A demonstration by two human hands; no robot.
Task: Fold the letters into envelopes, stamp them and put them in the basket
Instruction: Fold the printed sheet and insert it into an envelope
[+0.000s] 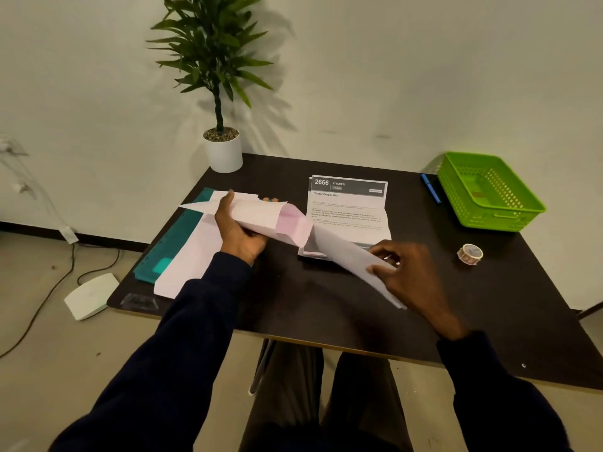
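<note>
Filling most of the view, dark table point(326, 305), near edge running across just above the knees, with bare open surface in front between the two arms. At the far left corner, potted plant point(223, 151), standing right at the edge, against the wall. At the far right corner, green basket point(489, 190), close to the right edge; on its floor only a faint patch, too unclear to name. Along the left edge, teal folder point(169, 252) under a pile of pale envelopes point(186, 256). Flat in the middle, printed letter point(347, 210). Above the table, left hand point(238, 233) gripping an open pink-lined envelope point(261, 216), thumb over and fingers curled round it. Right hand point(404, 269) pinching a folded letter point(352, 259), upper end at the envelope's mouth. Further right, small roll point(470, 253); just beside the basket, blue pen point(430, 189).
</note>
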